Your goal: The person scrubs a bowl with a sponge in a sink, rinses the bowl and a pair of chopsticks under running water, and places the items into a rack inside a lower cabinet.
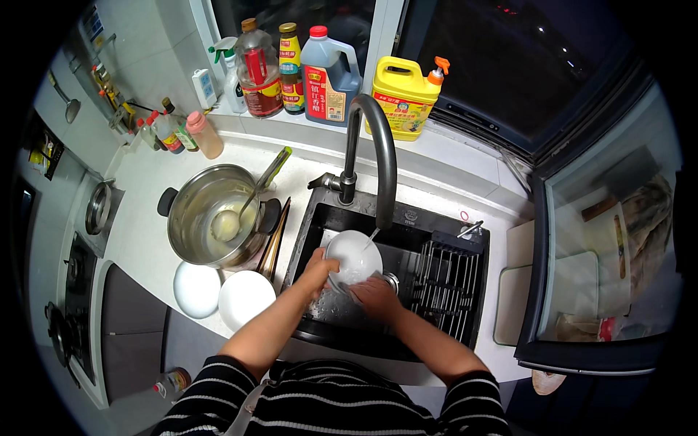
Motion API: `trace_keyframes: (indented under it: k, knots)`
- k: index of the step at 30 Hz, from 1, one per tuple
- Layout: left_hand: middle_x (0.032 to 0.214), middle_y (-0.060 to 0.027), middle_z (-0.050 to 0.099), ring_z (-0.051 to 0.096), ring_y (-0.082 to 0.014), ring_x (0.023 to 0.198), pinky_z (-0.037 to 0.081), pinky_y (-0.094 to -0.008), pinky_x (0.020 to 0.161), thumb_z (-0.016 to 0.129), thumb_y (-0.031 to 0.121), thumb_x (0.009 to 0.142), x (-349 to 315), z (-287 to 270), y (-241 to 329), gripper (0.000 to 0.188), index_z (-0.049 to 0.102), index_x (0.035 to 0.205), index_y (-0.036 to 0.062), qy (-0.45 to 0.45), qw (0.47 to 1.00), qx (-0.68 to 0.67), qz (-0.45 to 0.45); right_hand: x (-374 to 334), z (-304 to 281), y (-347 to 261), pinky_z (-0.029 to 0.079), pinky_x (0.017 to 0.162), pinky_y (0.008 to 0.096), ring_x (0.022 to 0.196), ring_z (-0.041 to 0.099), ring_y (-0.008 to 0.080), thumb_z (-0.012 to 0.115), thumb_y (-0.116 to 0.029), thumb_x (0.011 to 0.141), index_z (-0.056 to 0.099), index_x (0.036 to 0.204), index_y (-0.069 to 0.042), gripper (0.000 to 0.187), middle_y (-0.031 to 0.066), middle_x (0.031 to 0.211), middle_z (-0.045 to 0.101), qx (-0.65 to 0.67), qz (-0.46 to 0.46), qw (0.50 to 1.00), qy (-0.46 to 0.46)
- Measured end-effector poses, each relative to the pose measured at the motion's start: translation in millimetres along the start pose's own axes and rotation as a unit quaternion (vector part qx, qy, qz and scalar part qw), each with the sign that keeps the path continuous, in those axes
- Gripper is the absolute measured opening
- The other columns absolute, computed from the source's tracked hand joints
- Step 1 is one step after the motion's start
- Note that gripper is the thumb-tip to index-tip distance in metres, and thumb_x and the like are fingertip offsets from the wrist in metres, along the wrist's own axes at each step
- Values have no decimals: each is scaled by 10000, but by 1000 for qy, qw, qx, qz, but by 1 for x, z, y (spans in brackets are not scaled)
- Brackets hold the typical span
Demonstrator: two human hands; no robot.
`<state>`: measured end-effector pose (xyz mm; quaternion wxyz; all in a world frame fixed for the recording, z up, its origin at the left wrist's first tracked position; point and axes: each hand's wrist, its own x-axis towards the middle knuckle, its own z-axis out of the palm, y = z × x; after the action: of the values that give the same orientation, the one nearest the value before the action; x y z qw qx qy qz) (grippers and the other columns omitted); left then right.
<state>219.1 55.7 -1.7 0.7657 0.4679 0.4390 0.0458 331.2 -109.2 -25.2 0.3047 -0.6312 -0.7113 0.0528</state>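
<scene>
Over the black sink point(309, 258), my left hand point(317, 272) grips the left rim of a white bowl point(354, 254), thumb on the inside. My right hand point(376, 296) is closed at the bowl's lower right edge; its fingertips are partly hidden. The bowl is tilted, its hollow facing up. Above it bends the dark faucet point(385, 160), and a thin bright streak, apparently water, runs from the spout into the bowl. Left of the sink, two white dishes point(197, 289) point(247, 299) lie side by side on the counter.
A steel pot point(190, 232) with a ladle point(251, 192) stands left of the sink, chopsticks point(275, 243) beside it. A wire rack point(445, 287) fills the sink's right side. Bottles point(331, 80) and a yellow jug point(404, 102) line the sill. An open window pane point(603, 269) juts in at right.
</scene>
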Motion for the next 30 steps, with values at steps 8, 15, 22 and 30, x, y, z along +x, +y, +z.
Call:
trace_keyframes:
  k: [8,15,22,30]
  knots:
    - [700,-23,536,469,-116,478,315,-246,334,503,77,590,20,-9,-5,403,577,986,90,-6,999,-38,6,11,-5,5,408,866,447,874,600,213,601,-185,732,604,969,-132,243,70,887,633,-139,18,986,-93]
    - [1074,-168,596,588,-298,960,466,-421,860,553,289,668,26,-18,37,522,548,1123,33,-198,963,-97,-156,35,-68,1,314,995,449,955,565,183,640,-202,736,584,896,-148,178,5,929,609,-14,59,985,-159]
    - [1152,-107,578,543,-265,1057,409,-432,936,403,716,774,20,18,35,759,555,1140,69,-193,944,-260,-59,37,-69,7,445,831,317,894,574,162,622,-275,844,562,1023,-37,303,75,962,616,560,382,716,166]
    - [836,-115,643,599,-212,712,478,-350,674,502,511,866,24,25,22,473,632,910,59,14,984,-138,112,36,-33,23,354,958,329,1102,480,213,430,-312,947,472,1211,7,416,130,1221,501,591,446,606,291]
